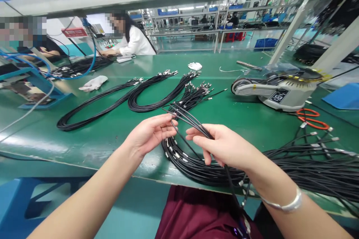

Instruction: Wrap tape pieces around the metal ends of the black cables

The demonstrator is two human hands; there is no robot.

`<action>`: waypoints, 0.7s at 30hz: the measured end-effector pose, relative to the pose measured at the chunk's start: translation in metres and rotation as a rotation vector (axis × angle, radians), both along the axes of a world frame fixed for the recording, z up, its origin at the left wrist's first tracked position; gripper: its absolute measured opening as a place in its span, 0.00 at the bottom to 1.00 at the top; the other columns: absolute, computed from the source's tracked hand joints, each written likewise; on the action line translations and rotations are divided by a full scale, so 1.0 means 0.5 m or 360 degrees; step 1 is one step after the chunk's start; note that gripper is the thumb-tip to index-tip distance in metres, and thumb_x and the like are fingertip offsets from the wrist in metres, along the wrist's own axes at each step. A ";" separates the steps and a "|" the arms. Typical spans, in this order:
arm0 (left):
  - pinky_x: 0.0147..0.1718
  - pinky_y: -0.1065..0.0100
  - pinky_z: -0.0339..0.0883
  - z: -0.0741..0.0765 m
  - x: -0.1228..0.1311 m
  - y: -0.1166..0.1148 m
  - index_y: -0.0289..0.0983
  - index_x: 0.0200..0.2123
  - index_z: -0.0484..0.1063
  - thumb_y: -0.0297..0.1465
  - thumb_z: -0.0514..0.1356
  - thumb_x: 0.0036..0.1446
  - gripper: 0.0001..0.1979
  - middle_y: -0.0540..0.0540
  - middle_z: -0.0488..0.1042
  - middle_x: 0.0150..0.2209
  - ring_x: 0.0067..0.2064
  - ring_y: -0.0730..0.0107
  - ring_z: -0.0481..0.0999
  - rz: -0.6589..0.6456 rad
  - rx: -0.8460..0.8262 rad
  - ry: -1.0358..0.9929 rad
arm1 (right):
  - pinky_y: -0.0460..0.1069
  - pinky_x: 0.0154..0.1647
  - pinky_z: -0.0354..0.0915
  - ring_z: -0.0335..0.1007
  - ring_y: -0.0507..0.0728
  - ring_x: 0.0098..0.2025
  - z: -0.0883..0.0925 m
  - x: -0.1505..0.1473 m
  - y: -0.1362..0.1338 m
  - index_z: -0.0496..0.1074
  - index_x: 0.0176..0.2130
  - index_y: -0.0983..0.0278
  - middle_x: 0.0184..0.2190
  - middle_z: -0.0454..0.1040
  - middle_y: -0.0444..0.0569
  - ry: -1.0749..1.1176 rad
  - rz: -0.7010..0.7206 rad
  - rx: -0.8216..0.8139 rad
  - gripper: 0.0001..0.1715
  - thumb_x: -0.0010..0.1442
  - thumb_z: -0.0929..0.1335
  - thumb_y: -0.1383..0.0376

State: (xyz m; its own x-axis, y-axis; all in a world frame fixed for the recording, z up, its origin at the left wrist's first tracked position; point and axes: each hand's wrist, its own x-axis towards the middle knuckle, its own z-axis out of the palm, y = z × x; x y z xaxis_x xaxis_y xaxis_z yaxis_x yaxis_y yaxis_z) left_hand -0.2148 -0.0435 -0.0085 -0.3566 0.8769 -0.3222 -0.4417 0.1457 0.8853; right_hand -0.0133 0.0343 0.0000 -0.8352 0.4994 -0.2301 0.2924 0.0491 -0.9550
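My right hand (224, 143) is closed around a small bundle of black cables (193, 117), whose upper ends fan out toward my left hand (153, 132). The thumb and fingertips of that left hand pinch a black cable near the ends of the bundle. From below my right hand the cables hang over the table edge toward my lap. Under both hands lies a large looped pile of black cables (193, 170) with small white tags and metal ends. More cable ends (198, 93) spread out just beyond my fingers.
Two looped cable bundles (92, 114) (146, 104) lie left on the green table (134, 127). White gloves (94, 83) (195, 66) rest farther back. A tape dispenser (280, 89) and orange-handled scissors (312, 118) are right. Co-workers sit across the table. A blue stool (17, 198) stands lower left.
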 end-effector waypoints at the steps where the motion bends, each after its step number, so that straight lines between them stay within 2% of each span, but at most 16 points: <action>1: 0.30 0.71 0.74 0.002 0.004 0.009 0.27 0.37 0.73 0.21 0.57 0.53 0.08 0.41 0.76 0.30 0.30 0.71 0.77 0.0080 0.0046 -0.0050 | 0.38 0.11 0.54 0.58 0.45 0.13 0.003 0.000 0.002 0.68 0.50 0.64 0.22 0.75 0.46 -0.0011 0.0036 -0.0007 0.19 0.60 0.63 0.61; 3: 0.30 0.73 0.74 0.009 0.011 0.029 0.27 0.34 0.74 0.19 0.56 0.54 0.07 0.42 0.76 0.30 0.31 0.72 0.77 0.0199 0.0140 -0.0144 | 0.38 0.11 0.55 0.60 0.44 0.14 0.015 0.001 0.008 0.69 0.48 0.65 0.28 0.77 0.49 -0.0020 0.0052 -0.0024 0.18 0.59 0.64 0.62; 5: 0.31 0.75 0.74 0.016 0.020 0.044 0.27 0.31 0.73 0.19 0.55 0.55 0.07 0.43 0.76 0.29 0.31 0.73 0.77 0.0235 0.0251 -0.0223 | 0.38 0.11 0.55 0.59 0.43 0.14 0.031 0.005 0.020 0.71 0.45 0.66 0.33 0.78 0.51 -0.0018 0.0009 -0.0025 0.16 0.58 0.65 0.63; 7: 0.34 0.73 0.74 0.018 0.036 0.046 0.28 0.32 0.73 0.23 0.55 0.57 0.07 0.43 0.77 0.31 0.33 0.72 0.77 0.0179 0.0337 -0.0244 | 0.37 0.10 0.55 0.58 0.43 0.15 0.048 0.009 0.035 0.72 0.43 0.66 0.36 0.78 0.51 0.0023 -0.0049 0.0007 0.14 0.56 0.67 0.65; 9: 0.38 0.67 0.73 0.011 0.063 0.035 0.30 0.36 0.74 0.30 0.55 0.59 0.10 0.40 0.77 0.34 0.36 0.67 0.78 0.0018 0.0364 -0.0154 | 0.37 0.10 0.53 0.56 0.42 0.15 0.063 0.013 0.048 0.72 0.42 0.66 0.34 0.78 0.50 0.0064 -0.0103 0.0064 0.14 0.55 0.68 0.66; 11: 0.44 0.61 0.71 -0.005 0.097 0.016 0.31 0.40 0.75 0.34 0.57 0.57 0.13 0.39 0.78 0.39 0.41 0.62 0.77 -0.0241 0.0314 0.0108 | 0.37 0.10 0.52 0.55 0.42 0.14 0.071 0.015 0.056 0.72 0.41 0.66 0.32 0.79 0.49 0.0075 -0.0144 0.0105 0.13 0.53 0.69 0.67; 13: 0.48 0.61 0.68 -0.027 0.130 -0.004 0.34 0.42 0.75 0.33 0.61 0.54 0.13 0.41 0.77 0.43 0.45 0.59 0.76 -0.0504 0.0203 0.0468 | 0.38 0.10 0.52 0.55 0.42 0.14 0.074 0.016 0.059 0.72 0.40 0.67 0.33 0.79 0.50 0.0068 -0.0154 0.0117 0.13 0.52 0.69 0.67; 16: 0.50 0.62 0.66 -0.061 0.167 -0.023 0.38 0.46 0.74 0.32 0.61 0.53 0.16 0.43 0.76 0.47 0.48 0.60 0.74 -0.0724 0.0103 0.0847 | 0.38 0.11 0.52 0.55 0.42 0.15 0.078 0.020 0.061 0.72 0.40 0.67 0.35 0.79 0.51 0.0071 -0.0134 0.0146 0.13 0.52 0.69 0.67; 19: 0.50 0.60 0.65 -0.088 0.185 -0.039 0.42 0.46 0.74 0.32 0.58 0.55 0.14 0.45 0.75 0.48 0.49 0.60 0.73 -0.0851 0.0286 0.1300 | 0.39 0.10 0.50 0.54 0.42 0.15 0.096 0.034 0.073 0.72 0.40 0.67 0.35 0.79 0.51 0.0087 -0.0170 0.0205 0.13 0.52 0.70 0.67; 21: 0.54 0.57 0.61 -0.106 0.191 -0.052 0.43 0.45 0.74 0.30 0.56 0.57 0.13 0.44 0.73 0.50 0.54 0.58 0.69 -0.0969 0.0478 0.1666 | 0.39 0.10 0.48 0.52 0.42 0.15 0.115 0.044 0.088 0.72 0.39 0.69 0.35 0.79 0.53 0.0133 -0.0232 0.0232 0.13 0.51 0.70 0.68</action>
